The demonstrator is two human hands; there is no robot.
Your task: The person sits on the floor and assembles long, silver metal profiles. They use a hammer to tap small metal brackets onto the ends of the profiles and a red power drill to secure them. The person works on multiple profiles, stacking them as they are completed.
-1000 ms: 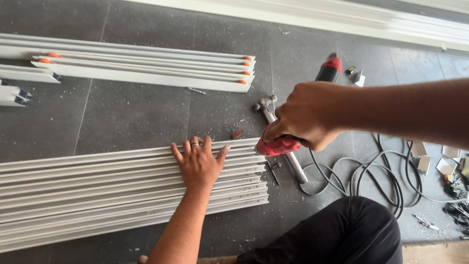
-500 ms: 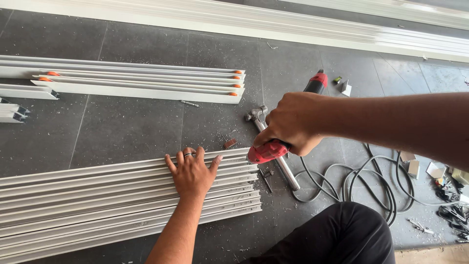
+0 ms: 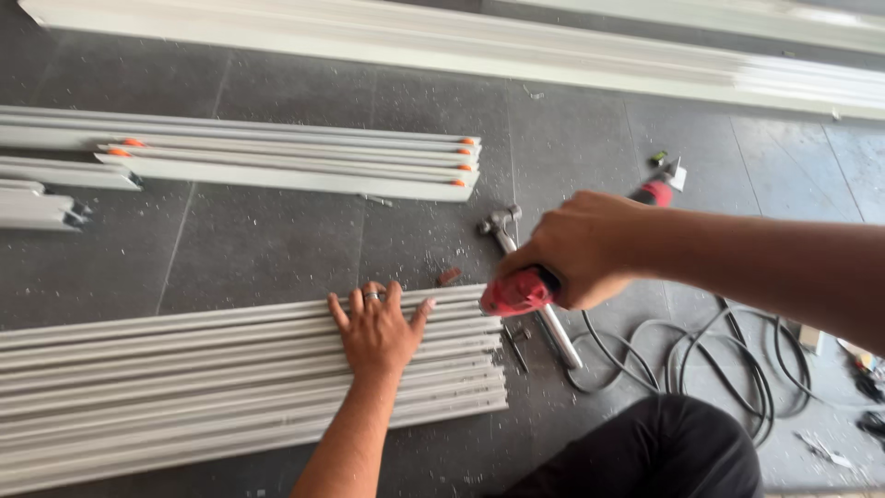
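Packages: none in view.
Labels: one small white tag (image 3: 676,173), roughly square, on the dark tiled floor (image 3: 258,249) at upper right, just beside a small green-and-black piece (image 3: 656,159); any marking on it is too small to tell.
Signs: none in view.
Screens: none in view.

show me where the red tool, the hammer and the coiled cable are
red tool (image 3: 516,292), head view, on its red end sticking out of the right hand.
hammer (image 3: 499,222), head view, on its metal head.
coiled cable (image 3: 728,355), head view, on the loops on the floor.
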